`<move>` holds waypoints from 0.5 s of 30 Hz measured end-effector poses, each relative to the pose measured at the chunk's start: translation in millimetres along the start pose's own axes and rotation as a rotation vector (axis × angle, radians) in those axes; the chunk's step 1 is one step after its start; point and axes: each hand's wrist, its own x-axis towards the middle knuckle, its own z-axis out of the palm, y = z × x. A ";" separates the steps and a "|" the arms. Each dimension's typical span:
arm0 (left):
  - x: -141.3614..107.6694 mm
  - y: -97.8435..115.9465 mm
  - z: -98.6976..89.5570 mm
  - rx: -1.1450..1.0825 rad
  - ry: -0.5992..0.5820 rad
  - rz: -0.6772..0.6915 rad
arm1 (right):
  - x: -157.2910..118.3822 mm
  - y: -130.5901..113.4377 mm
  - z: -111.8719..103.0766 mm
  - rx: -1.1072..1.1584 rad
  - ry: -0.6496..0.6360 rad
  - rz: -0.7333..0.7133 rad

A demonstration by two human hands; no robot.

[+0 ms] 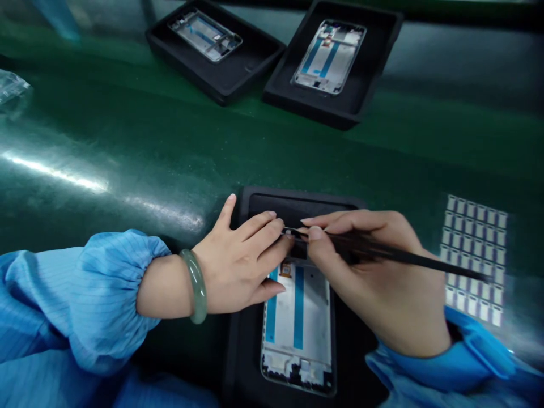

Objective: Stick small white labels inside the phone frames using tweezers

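The right hand is grasping slim black tweezers; the left hand is lying loosely spread over a thin silver rectangular phone frame, probably light, stiff, scratchable, best edge-held.

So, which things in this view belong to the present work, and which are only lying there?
In the work:
left hand, over the phone
right hand, holding the tool
tray under the phone
sheet of small pieces, probably, being near

Apparently just lying there:
left back tray, left back phone
right back tray, right back phone
clear plastic
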 end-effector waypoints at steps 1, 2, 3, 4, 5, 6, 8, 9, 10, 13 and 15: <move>-0.1 -0.2 0.0 0.001 0.001 0.000 | 0.1 -0.1 0.1 0.008 -0.003 0.002; -0.2 -0.3 0.0 0.001 0.001 0.001 | 0.3 -0.5 0.2 0.014 -0.005 0.003; -0.2 -0.4 0.1 0.001 0.001 0.003 | 0.4 -1.2 0.1 0.015 -0.009 0.002; -0.2 -0.4 0.3 0.001 0.002 0.004 | 0.6 -2.2 0.0 0.006 -0.010 -0.001; 0.0 -0.5 0.4 0.002 0.003 0.007 | 0.9 -3.3 -0.3 -0.016 -0.006 -0.007; 0.1 -0.5 0.7 0.003 0.007 0.010 | 1.2 -4.4 -0.5 -0.046 -0.001 -0.015; 0.6 -0.5 1.0 0.002 0.010 0.010 | 2.0 -5.6 -1.1 -0.084 0.004 -0.022; 0.7 -0.4 1.1 0.001 0.010 0.008 | 2.4 -5.5 -1.3 -0.068 0.002 -0.018; 0.9 -0.1 1.1 0.000 0.009 0.006 | 2.7 -4.9 -1.4 -0.021 -0.004 -0.009; 1.1 1.4 0.6 -0.002 0.007 -0.009 | 3.4 -1.8 -0.8 0.192 -0.008 0.041; 0.9 2.5 0.3 -0.001 0.011 -0.023 | 3.4 0.1 0.1 0.264 0.004 0.066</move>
